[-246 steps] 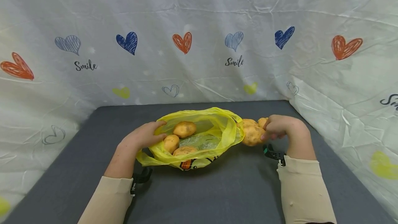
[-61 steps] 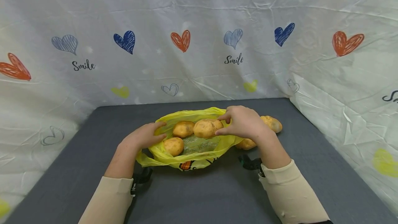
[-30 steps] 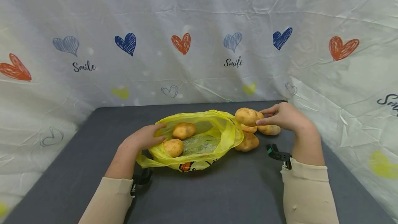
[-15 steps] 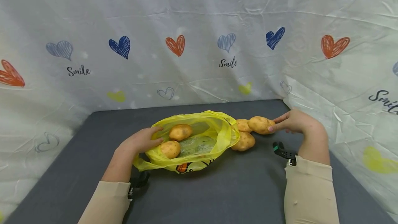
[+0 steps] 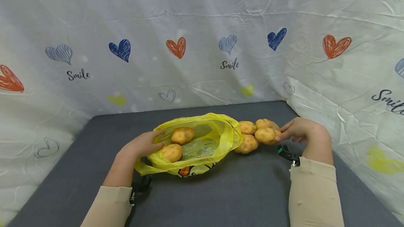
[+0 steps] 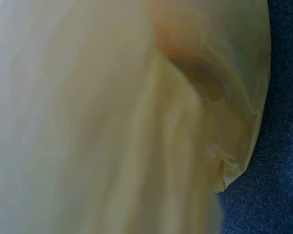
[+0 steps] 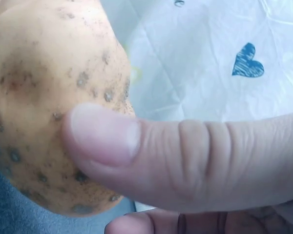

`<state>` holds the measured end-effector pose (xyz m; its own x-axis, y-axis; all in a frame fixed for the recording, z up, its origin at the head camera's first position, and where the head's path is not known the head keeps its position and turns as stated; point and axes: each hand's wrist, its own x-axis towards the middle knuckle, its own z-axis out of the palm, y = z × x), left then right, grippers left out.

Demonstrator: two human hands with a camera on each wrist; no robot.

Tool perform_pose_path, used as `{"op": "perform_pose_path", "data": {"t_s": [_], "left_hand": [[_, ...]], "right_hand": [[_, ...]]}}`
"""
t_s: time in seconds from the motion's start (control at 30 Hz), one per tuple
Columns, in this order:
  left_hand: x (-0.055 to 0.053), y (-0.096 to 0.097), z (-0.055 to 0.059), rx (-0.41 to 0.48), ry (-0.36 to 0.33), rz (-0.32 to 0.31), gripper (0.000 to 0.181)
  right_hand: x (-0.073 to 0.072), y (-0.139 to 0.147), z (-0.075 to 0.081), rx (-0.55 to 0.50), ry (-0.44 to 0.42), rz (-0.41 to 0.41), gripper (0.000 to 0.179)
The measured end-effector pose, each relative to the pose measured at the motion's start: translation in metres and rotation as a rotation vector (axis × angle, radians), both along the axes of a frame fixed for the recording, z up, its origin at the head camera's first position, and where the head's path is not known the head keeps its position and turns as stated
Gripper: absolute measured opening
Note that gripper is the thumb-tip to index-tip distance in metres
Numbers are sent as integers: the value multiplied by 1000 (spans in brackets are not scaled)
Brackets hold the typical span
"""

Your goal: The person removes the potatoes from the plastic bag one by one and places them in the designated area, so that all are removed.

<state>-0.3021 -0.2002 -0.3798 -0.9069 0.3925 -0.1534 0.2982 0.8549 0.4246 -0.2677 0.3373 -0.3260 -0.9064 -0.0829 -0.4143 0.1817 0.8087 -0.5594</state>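
Note:
My left hand holds the left rim of a yellow plastic bag, which lies with its mouth open. Inside it sit two potatoes, one at the back and one at the front left. In the left wrist view the blurred bag wall fills most of the picture. To the right of the bag, my right hand pinches a potato at its right end, down among the others. The right wrist view shows the thumb against this potato's dark-spotted skin.
More potatoes lie close together by the bag's right side: one at the back left, one in front and one behind the held potato. A dark grey table bears everything. A white heart-printed curtain hangs behind it.
The right hand has lifted a potato from inside the bag, carried it right and lowered it among the potatoes there. Fewer potatoes show in the bag than at first. The left hand stays at the rim.

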Motion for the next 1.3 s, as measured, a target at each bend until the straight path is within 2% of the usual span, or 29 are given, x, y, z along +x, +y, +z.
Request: {"op": "perform_pose_path", "data": {"t_s": [0.23,0.47,0.73,0.9,1.07,1.3], "left_hand": [[1,1,0,3,0,-2,58],[2,2,0,-1,-6,6,58],[0,1,-2,-8,-6,0,58],[0,1,-3,-9,-3,0,58],[0,1,-3,-14,1,4,58],[-2,2,-5,-12,4,-2,57]], "right_hand": [[0,9,-3,7,-8,-1,66],[-4,10,-11,5,-26,-12,67],[-8,7,-13,-3,-87,-5,67],[-7,6,-12,-33,-120,-4,73],[-6,2,-15,-54,-122,-55,76],[-5,1,-17,-72,-112,-97,63]]}}
